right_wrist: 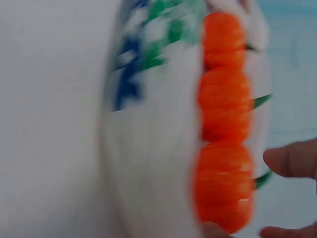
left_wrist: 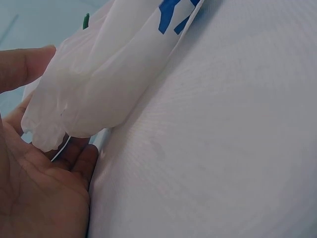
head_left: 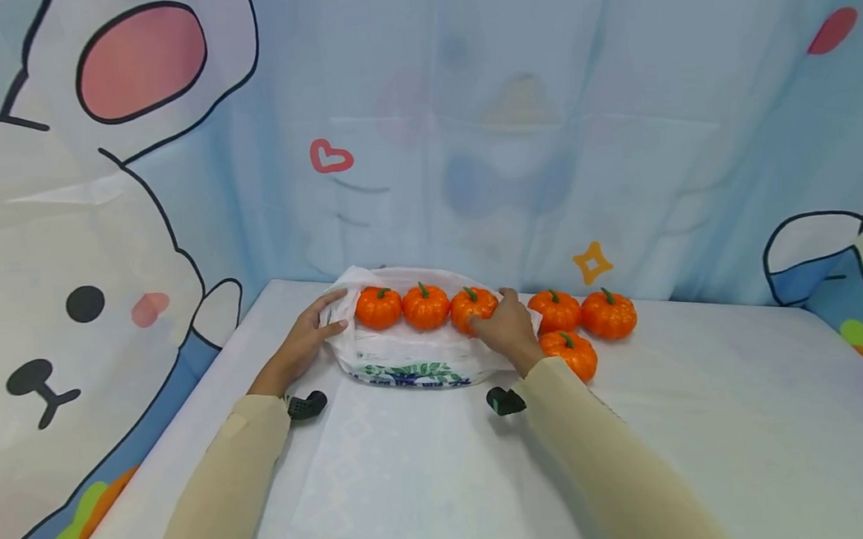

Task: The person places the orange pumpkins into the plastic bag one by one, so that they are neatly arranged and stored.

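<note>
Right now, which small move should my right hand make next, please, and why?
I would probably move the right hand toward the three loose pumpkins: the row's right-end pumpkin already sits in the white bag, and in the right wrist view the fingers look spread, not closed around it.

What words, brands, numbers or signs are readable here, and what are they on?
No words, brands or numbers can be read.
White bag: blue print, too small, blurred or cut off to read.
Curtain: drawings only, such as a red heart; no lettering seen.
</note>
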A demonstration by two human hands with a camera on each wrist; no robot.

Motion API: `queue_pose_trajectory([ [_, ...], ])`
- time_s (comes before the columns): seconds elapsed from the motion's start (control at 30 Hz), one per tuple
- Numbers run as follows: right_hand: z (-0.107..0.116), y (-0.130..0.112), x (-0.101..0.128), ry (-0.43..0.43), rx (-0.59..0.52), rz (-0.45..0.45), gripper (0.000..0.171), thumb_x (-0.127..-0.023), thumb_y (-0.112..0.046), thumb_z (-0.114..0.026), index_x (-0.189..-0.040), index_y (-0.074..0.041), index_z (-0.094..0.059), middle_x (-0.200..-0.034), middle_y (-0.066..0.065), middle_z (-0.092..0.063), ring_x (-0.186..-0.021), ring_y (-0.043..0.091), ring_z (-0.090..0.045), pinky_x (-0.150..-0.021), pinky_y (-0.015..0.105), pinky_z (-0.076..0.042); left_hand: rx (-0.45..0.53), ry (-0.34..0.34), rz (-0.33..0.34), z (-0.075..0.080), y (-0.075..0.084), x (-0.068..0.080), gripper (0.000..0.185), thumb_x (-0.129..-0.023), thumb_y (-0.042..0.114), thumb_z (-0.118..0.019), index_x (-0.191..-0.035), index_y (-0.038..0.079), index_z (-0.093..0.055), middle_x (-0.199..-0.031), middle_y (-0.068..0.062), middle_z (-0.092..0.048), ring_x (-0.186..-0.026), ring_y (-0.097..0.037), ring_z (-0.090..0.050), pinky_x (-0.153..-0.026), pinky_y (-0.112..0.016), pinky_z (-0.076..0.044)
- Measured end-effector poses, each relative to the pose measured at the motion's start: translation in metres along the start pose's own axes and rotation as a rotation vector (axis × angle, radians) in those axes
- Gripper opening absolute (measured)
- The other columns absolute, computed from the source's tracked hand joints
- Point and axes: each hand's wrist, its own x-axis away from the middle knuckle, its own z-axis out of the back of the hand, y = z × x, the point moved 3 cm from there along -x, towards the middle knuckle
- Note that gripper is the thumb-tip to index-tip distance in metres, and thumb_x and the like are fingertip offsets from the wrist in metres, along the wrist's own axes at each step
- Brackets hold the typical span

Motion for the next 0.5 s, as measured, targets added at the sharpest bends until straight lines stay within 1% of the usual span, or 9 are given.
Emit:
queue_pose_trajectory([
  [0.07,0.011,-0.005,0.01,-0.049,0.016,0.033,0.081,-0.093,-0.033,-0.059,-0.155,-0.003,-0.017,-0.156,0.022,-0.033,-0.14,0.039,-0.038,-0.116,0.054,-0.034,-0.001,-0.004,-0.007,-0.001,0.001,0.001,0.063,-0.097,0.012,-0.059,-0.154,0.011,-0.032,-0.167,-0.009,-0.007,-0.155,-0.03,0.002,-0.124,-0.055,0.002],
  [0.13,0.023,-0.01,0.023,-0.086,0.015,0.09,0.078,-0.095,-0.037,-0.056,-0.156,-0.004,-0.019,-0.158,0.021,-0.03,-0.143,0.039,-0.034,-0.117,0.055,-0.032,0.001,-0.002,-0.004,-0.001,0.0,0.001,0.062,-0.097,0.012,-0.059,-0.154,0.012,-0.033,-0.167,-0.009,-0.007,-0.155,-0.03,0.002,-0.124,-0.055,0.002],
  [0.23,0.041,-0.013,0.048,-0.097,-0.005,0.234,0.066,-0.097,-0.039,-0.054,-0.152,-0.009,-0.032,-0.156,0.018,-0.036,-0.144,0.038,-0.034,-0.116,0.055,-0.033,-0.003,0.003,0.001,-0.001,0.0,0.001,0.062,-0.097,0.012,-0.059,-0.153,0.012,-0.033,-0.167,-0.009,-0.008,-0.155,-0.029,0.001,-0.124,-0.054,0.001],
  [0.27,0.047,-0.012,0.057,-0.078,-0.001,0.285,0.061,-0.098,-0.039,-0.053,-0.15,-0.01,-0.038,-0.154,0.017,-0.041,-0.143,0.038,-0.036,-0.115,0.054,-0.035,-0.003,0.001,0.002,-0.001,-0.001,0.001,0.062,-0.097,0.012,-0.059,-0.153,0.012,-0.033,-0.167,-0.008,-0.008,-0.155,-0.029,0.001,-0.125,-0.053,0.001],
  [0.3,0.053,-0.009,0.066,-0.044,0.006,0.337,0.056,-0.098,-0.039,-0.054,-0.146,-0.011,-0.044,-0.15,0.016,-0.046,-0.138,0.037,-0.043,-0.112,0.053,-0.038,-0.004,-0.001,0.001,-0.001,-0.001,0.0,0.062,-0.097,0.012,-0.059,-0.153,0.012,-0.033,-0.167,-0.009,-0.008,-0.155,-0.029,0.001,-0.125,-0.054,0.001],
  [0.37,0.064,0.001,0.081,0.042,0.0,0.414,0.046,-0.098,-0.036,-0.055,-0.139,-0.014,-0.053,-0.146,0.013,-0.051,-0.133,0.036,-0.049,-0.11,0.053,-0.041,-0.007,-0.002,-0.003,-0.001,0.0,0.0,0.062,-0.097,0.012,-0.059,-0.153,0.013,-0.033,-0.167,-0.009,-0.008,-0.155,-0.03,0.001,-0.124,-0.054,0.001],
  [0.43,0.072,0.016,0.091,0.144,-0.006,0.449,0.046,-0.097,-0.033,-0.058,-0.138,-0.013,-0.053,-0.145,0.013,-0.051,-0.128,0.038,-0.051,-0.107,0.056,-0.042,-0.011,0.0,-0.004,-0.001,0.0,0.0,0.062,-0.097,0.012,-0.059,-0.153,0.013,-0.034,-0.167,-0.009,-0.008,-0.155,-0.03,0.001,-0.124,-0.055,0.001],
  [0.47,0.075,0.025,0.094,0.182,-0.008,0.453,0.05,-0.096,-0.032,-0.06,-0.14,-0.012,-0.05,-0.147,0.014,-0.048,-0.128,0.039,-0.05,-0.106,0.058,-0.041,-0.014,0.0,-0.001,0.0,-0.001,0.001,0.062,-0.097,0.012,-0.059,-0.154,0.013,-0.033,-0.167,-0.009,-0.007,-0.155,-0.03,0.001,-0.124,-0.055,0.001],
  [0.5,0.078,0.035,0.096,0.194,-0.015,0.438,0.056,-0.096,-0.033,-0.061,-0.145,-0.01,-0.044,-0.151,0.016,-0.043,-0.13,0.04,-0.047,-0.106,0.06,-0.04,-0.019,0.002,0.001,0.001,-0.001,0.002,0.062,-0.097,0.012,-0.058,-0.154,0.013,-0.033,-0.167,-0.009,-0.007,-0.155,-0.03,0.001,-0.124,-0.055,0.001],
])
